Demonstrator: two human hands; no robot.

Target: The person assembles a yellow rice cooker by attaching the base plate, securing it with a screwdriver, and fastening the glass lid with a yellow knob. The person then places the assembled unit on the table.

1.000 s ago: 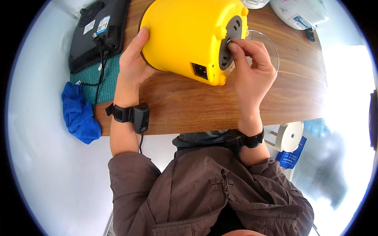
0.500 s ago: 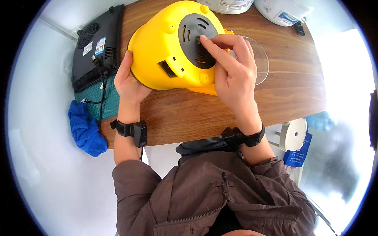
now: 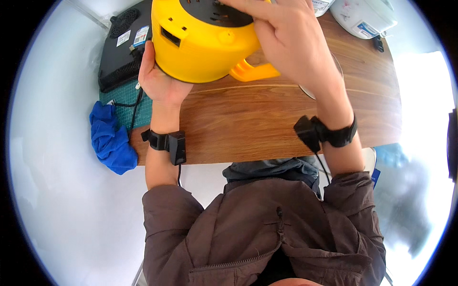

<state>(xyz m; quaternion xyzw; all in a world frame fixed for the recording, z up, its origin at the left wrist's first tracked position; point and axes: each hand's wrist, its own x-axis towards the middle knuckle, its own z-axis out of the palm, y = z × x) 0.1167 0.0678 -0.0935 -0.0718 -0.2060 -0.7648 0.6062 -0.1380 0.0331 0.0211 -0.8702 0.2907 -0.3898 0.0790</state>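
A yellow electric pot (image 3: 200, 59) with a side handle is tipped so that its vented black base (image 3: 214, 13) shows; the frame's top edge cuts it off. My left hand (image 3: 164, 78) supports the pot's left side, thumb along its wall and fingers hidden beneath, closed on it. Over the base reaches my right hand (image 3: 296, 40), its index finger stretched out to the middle of the black disc, so I count it open. Its other fingertips are cut off or hidden. Each wrist wears a black strap with a small box.
On the left lie a black flat appliance (image 3: 125, 47) with a cord, a green cutting mat (image 3: 125, 97) and a blue cloth (image 3: 110, 138) hanging over the table edge. White appliances (image 3: 365, 19) stand far right. A round glass lid's rim (image 3: 307, 93) shows behind my right arm.
The pot and both hands have shifted up in the picture, partly out of frame. The pot's handle now shows more. My index finger stays at the black base.
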